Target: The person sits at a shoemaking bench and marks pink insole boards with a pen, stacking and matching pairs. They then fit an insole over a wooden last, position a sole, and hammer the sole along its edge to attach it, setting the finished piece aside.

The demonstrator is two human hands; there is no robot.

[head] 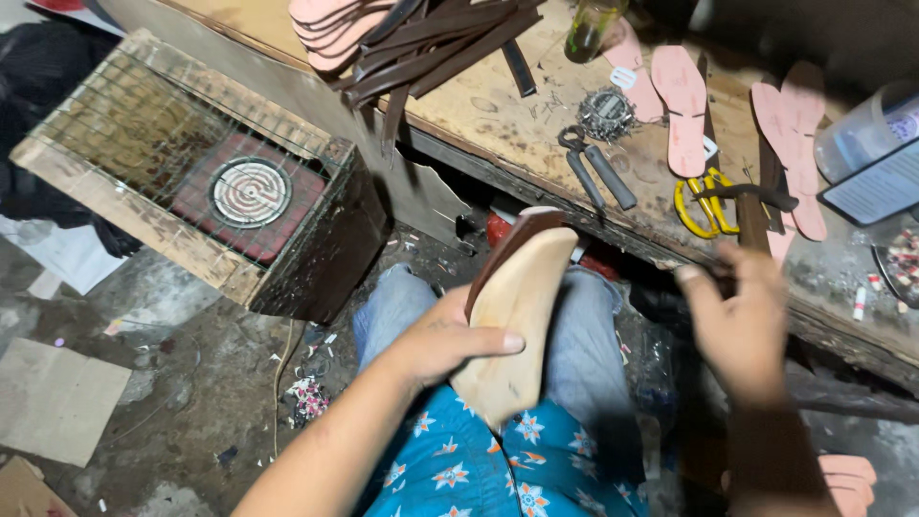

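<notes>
My left hand [442,342] grips a pale wooden shoe last [518,316] with a dark brown sole piece [510,244] along its upper edge, held over my lap. My right hand [742,321] is raised at the workbench edge, its fingers closed around a dark brown strap [756,196] that runs up over the bench. The hand is blurred. Yellow-handled scissors [704,201] lie just beyond it, and dark pliers [598,168] rest further left on the bench.
The wooden workbench [507,124] carries pink insoles [682,105], a pile of brown straps [431,38], a bottle [593,24], a plastic jar [866,124]. A wire-topped wooden box with an electric coil heater [251,191] stands to the left. The floor has cardboard and scraps.
</notes>
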